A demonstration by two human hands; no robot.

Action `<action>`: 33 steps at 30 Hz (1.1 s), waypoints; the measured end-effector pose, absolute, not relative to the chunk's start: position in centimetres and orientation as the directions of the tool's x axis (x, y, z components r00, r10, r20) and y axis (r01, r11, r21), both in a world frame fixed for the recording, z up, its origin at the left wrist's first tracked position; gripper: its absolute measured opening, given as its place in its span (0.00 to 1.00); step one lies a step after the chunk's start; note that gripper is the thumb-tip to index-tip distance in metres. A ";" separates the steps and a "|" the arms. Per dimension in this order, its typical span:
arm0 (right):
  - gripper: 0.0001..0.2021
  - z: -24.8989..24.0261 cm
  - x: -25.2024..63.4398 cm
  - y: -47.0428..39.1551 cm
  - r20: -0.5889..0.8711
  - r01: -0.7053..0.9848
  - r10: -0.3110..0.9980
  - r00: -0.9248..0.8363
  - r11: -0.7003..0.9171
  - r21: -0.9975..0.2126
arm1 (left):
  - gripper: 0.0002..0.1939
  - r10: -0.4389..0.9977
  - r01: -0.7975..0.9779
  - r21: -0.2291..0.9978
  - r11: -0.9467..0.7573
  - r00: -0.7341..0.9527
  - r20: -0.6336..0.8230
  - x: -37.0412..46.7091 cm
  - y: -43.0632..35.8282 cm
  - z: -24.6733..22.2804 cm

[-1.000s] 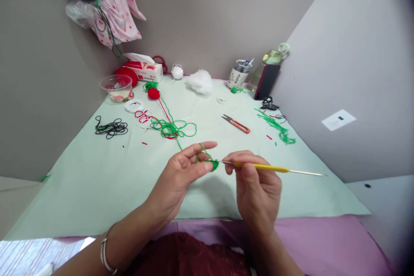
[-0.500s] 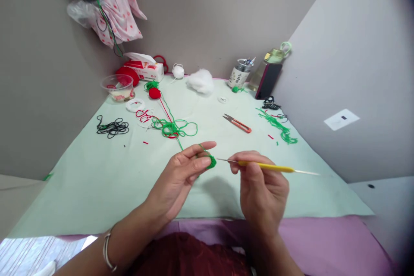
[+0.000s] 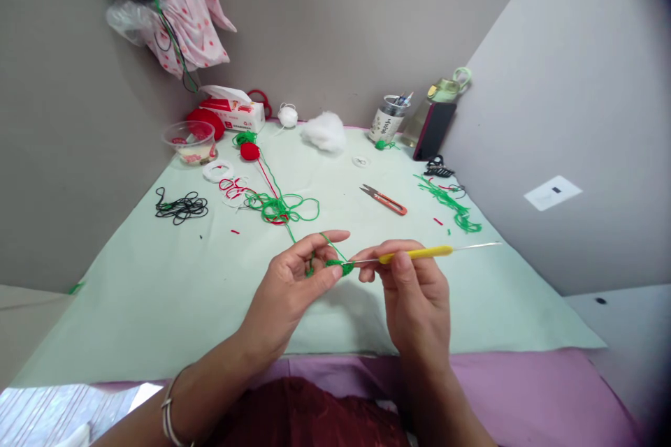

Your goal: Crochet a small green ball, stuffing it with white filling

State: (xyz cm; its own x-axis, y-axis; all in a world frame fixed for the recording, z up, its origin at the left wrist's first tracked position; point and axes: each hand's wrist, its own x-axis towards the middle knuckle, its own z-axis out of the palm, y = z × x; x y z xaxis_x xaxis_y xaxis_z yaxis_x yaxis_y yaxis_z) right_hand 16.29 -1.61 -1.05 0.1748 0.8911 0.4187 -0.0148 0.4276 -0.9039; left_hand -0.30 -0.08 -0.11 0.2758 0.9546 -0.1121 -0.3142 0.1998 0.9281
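Observation:
Between the thumb and fingers of my left hand (image 3: pixel 293 276) is a small green crochet piece (image 3: pixel 346 268). A green strand runs over that hand's raised index finger and back to a loose green yarn tangle (image 3: pixel 280 208) on the table. My right hand (image 3: pixel 414 293) grips a crochet hook (image 3: pixel 419 253) by its yellow handle, like a pen. The hook's thin metal tip touches the green piece, though whether it passes through a stitch I cannot tell. Its other metal end points right.
Orange thread snips (image 3: pixel 385 200) lie beyond my hands. Black yarn (image 3: pixel 182 207) is at left, cut green strands (image 3: pixel 453 206) at right. Along the back stand a tissue box (image 3: pixel 238 115), white stuffing (image 3: pixel 325 133), a pen can (image 3: pixel 388 120) and a phone (image 3: pixel 435 131) against a bottle.
My right hand has moved left, bringing the hook tip from just off the green piece onto it. The hook's far end has risen. My left hand has tilted the piece slightly.

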 end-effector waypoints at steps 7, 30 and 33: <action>0.15 -2.2 15.8 -3.1 0.777 0.591 0.627 -0.061 0.650 -0.478 | 0.23 0.968 -0.342 0.917 0.205 0.206 -0.140 0.5 -0.5 -0.1; 0.11 -1.5 16.2 -2.2 0.595 0.253 0.754 0.280 0.540 -0.803 | 0.14 0.863 -0.569 0.667 0.480 0.441 -0.246 0.2 0.5 -0.2; 0.10 -1.2 16.2 -1.9 0.458 0.046 0.855 0.244 0.462 -0.886 | 0.17 0.920 -0.486 0.804 0.344 0.346 -0.185 0.1 0.2 0.0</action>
State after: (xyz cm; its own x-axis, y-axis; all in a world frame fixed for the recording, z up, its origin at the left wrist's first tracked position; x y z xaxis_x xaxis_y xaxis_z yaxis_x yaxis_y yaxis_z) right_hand 16.19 -1.90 -1.20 0.2440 0.8546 0.4584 0.0462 0.4619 -0.8857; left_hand 0.13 0.21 -0.05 0.3459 0.9199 -0.1850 -0.4856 0.3442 0.8036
